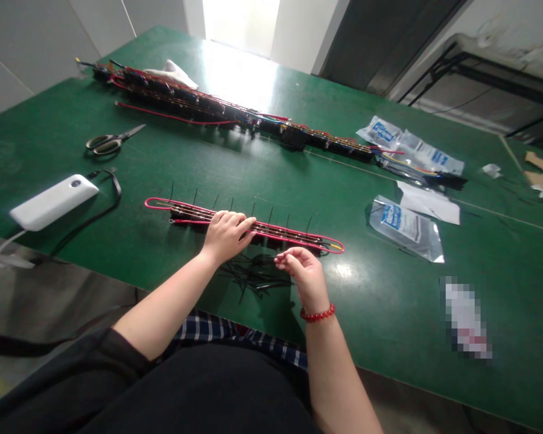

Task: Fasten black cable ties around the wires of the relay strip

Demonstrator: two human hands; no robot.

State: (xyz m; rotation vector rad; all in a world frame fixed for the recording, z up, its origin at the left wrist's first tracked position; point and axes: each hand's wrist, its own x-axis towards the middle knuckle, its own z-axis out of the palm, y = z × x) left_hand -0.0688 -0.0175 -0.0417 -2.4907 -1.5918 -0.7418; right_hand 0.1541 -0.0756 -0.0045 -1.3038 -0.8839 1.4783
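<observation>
A long black strip (187, 212) with red wires looped along it lies across the green table, and thin black ties stand up from it. My left hand (226, 235) is curled over the middle of this strip, gripping it. Just below its right part, my right hand (302, 268) is closed in a pinch, with a red bead bracelet on the wrist. Whatever its fingertips hold is too small to make out. A loose pile of black ties (253, 278) lies between the hands, near the table's front edge.
Farther back lies a longer wired assembly (217, 108) with a white cloth (174, 73) behind it. Scissors (111, 142) and a white device (54, 202) with a black cable are at the left. Clear plastic bags (407, 229) and white paper (429, 202) lie at the right.
</observation>
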